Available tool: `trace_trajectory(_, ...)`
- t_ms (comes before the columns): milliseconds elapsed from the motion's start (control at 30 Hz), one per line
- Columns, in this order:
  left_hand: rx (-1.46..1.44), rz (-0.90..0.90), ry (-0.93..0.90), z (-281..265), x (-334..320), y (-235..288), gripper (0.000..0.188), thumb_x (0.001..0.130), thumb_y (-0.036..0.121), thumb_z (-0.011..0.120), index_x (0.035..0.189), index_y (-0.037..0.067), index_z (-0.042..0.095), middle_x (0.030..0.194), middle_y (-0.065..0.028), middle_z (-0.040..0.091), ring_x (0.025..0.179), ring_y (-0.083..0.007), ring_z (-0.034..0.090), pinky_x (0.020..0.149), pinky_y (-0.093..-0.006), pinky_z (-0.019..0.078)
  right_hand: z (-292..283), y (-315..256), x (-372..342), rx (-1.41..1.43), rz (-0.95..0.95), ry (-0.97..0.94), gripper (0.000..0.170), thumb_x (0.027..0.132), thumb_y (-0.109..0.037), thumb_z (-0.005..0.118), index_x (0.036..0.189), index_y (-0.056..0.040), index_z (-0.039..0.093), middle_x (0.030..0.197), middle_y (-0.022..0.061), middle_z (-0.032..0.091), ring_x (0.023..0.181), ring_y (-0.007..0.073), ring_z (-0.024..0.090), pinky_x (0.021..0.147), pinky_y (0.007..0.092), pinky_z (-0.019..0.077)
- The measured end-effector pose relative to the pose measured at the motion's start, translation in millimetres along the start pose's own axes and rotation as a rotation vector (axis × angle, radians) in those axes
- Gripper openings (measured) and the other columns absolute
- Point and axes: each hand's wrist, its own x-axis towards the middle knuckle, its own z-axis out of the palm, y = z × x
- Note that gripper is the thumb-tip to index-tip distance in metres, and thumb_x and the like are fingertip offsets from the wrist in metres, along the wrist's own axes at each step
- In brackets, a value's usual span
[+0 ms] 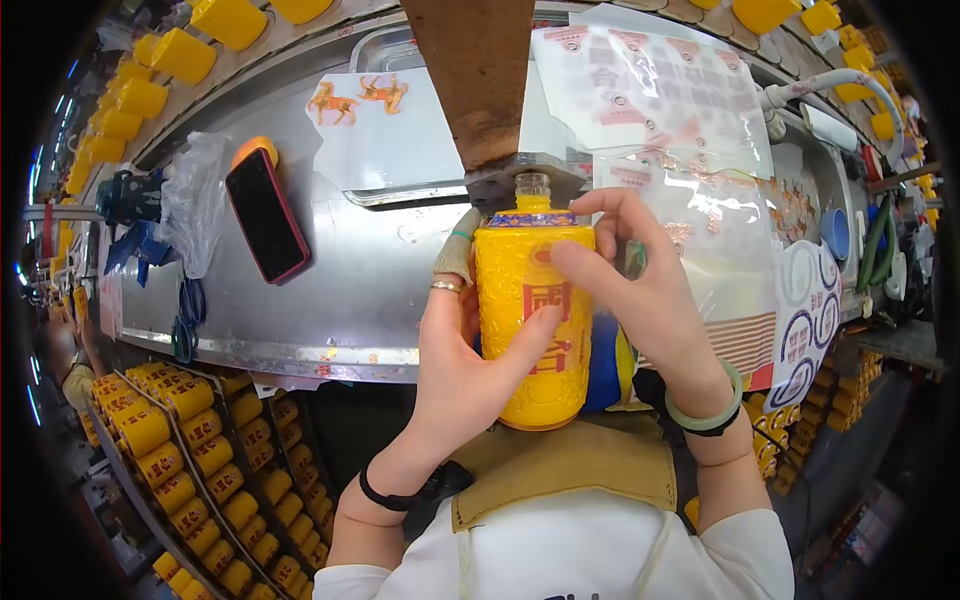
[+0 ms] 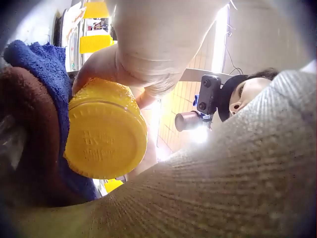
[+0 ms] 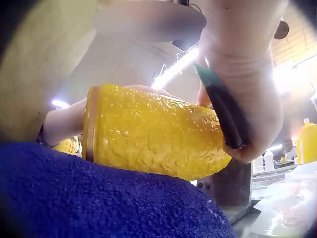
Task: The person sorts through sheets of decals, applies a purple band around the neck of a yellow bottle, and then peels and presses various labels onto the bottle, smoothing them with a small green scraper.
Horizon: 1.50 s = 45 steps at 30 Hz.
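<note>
A yellow embossed bottle (image 1: 535,370) with red characters and a clear threaded neck lies tilted towards the person, its neck by the metal-ended brown post. My left hand (image 1: 470,355) grips its left side, thumb across the front; one finger wears a fabric cover (image 1: 456,255). My right hand (image 1: 645,285) has its thumb on the upper front and a fingertip near the shoulder. Tucked in its fingers is a slim dark tool (image 3: 225,111) with a green end. The bottle's round base (image 2: 106,141) shows in the left wrist view. A blue towel (image 3: 109,198) lies beneath.
The brown post (image 1: 475,80) rises just beyond the neck. On the metal bench are a phone (image 1: 268,215), a plastic bag (image 1: 195,195) and horse decals (image 1: 355,98). Sticker sheets (image 1: 650,90) cover the right. Racks of yellow bottles (image 1: 185,440) stand lower left.
</note>
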Motion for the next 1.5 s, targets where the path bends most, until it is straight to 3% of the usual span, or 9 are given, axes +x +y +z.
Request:
trace_trajectory(167,0.011,0.003,0.007,-0.2,-0.7,-1.2,0.079,0.094,-0.004,0.065,0.159,-0.004,0.02,0.15,-0.0173,0.044,0.136,-0.0242,0.048,0.114,-0.0388,0.0412,0.4,-0.9,-0.4,0.021,0.008,0.001,0.04,0.085,-0.024,0.082,0.114,-0.004,0.062,0.073,-0.007,0.048,0.066,0.0019,0.042,0.058,0.0216,0.0318)
trace_trajectory(500,0.025,0.044,0.005,1.2,-0.3,-2.4,0.078,0.094,-0.004,0.064,0.159,-0.004,0.02,0.149,-0.019,0.045,0.137,-0.0255,0.049,0.114,-0.0395,0.0406,-30.3,-4.2,-0.3,0.354,-0.02,0.029,0.032,0.095,-0.002,0.061,0.127,0.0005,0.058,0.099,-0.0006,0.055,0.09,0.0066,0.055,0.076,0.021,0.0453)
trace_trajectory(633,0.024,0.075,0.005,1.6,-0.2,-5.0,0.078,0.093,-0.005,0.064,0.159,-0.005,0.02,0.149,-0.0191,0.045,0.136,-0.0255,0.049,0.114,-0.0395,0.0407,-36.6,-15.9,11.8,0.239,-0.322,0.063,0.026,0.094,0.011,0.056,0.117,0.0028,0.064,0.107,0.0043,0.063,0.1,0.0106,0.062,0.084,0.0252,0.0518)
trace_trajectory(700,0.024,0.074,0.004,1.9,-0.5,-5.2,0.078,0.094,-0.005,0.063,0.158,-0.005,0.02,0.149,-0.0192,0.045,0.137,-0.0252,0.049,0.114,-0.0394,0.0407,-40.6,-25.6,16.9,-0.12,-0.597,0.072,0.025,0.092,0.011,0.057,0.114,0.0019,0.067,0.107,0.0079,0.065,0.099,0.0134,0.064,0.087,0.0277,0.0538)
trace_trajectory(967,0.051,0.052,0.019,3.3,-2.1,-3.9,0.077,0.094,-0.003,0.064,0.158,-0.005,0.022,0.148,-0.0176,0.047,0.136,-0.0239,0.049,0.113,-0.0383,0.0413,-16.6,-56.8,23.6,-0.682,-0.852,-0.151,0.034,0.078,0.007,0.074,0.111,-0.0023,0.071,0.092,0.0075,0.07,0.083,0.0239,0.063,0.079,0.033,0.0518)
trace_trajectory(1033,0.026,0.03,0.041,4.3,-3.2,-3.0,0.076,0.094,-0.003,0.065,0.157,-0.005,0.023,0.147,-0.0172,0.048,0.135,-0.0237,0.05,0.113,-0.038,0.0414,-18.5,-57.6,36.2,-0.864,-1.034,0.104,0.033,0.075,0.004,0.076,0.106,-0.0041,0.074,0.089,0.0084,0.071,0.082,0.0265,0.063,0.077,0.0353,0.0515)
trace_trajectory(1167,0.042,0.039,0.021,2.2,-2.1,-4.9,0.075,0.094,-0.003,0.065,0.157,-0.005,0.024,0.147,-0.0171,0.048,0.135,-0.0235,0.05,0.113,-0.0382,0.0414,-12.6,-56.6,22.4,-0.497,-0.836,-0.112,0.028,0.078,0.004,0.074,0.104,-0.0041,0.073,0.09,0.0082,0.071,0.082,0.0258,0.064,0.076,0.0353,0.0519)
trace_trajectory(1300,0.05,0.078,0.049,3.3,-1.6,-8.1,0.076,0.093,-0.004,0.065,0.157,-0.005,0.024,0.147,-0.0169,0.048,0.135,-0.0233,0.049,0.114,-0.0387,0.0406,-20.5,-37.5,32.4,-0.633,-0.808,0.177,0.02,0.083,0.002,0.069,0.101,-0.0066,0.072,0.096,0.0108,0.069,0.085,0.0289,0.066,0.074,0.0373,0.0533)
trace_trajectory(1500,-0.15,0.035,0.028,-5.8,4.0,-3.6,0.072,0.097,0.004,0.067,0.156,-0.003,0.026,0.142,-0.017,0.053,0.13,-0.022,0.055,0.11,-0.0374,0.0455,-20.1,-20.8,-3.8,0.178,-0.158,-0.017,0.024,0.099,-0.004,0.061,0.122,-0.0015,0.064,0.097,0.0034,0.066,0.094,0.0105,0.062,0.082,0.0268,0.0493)
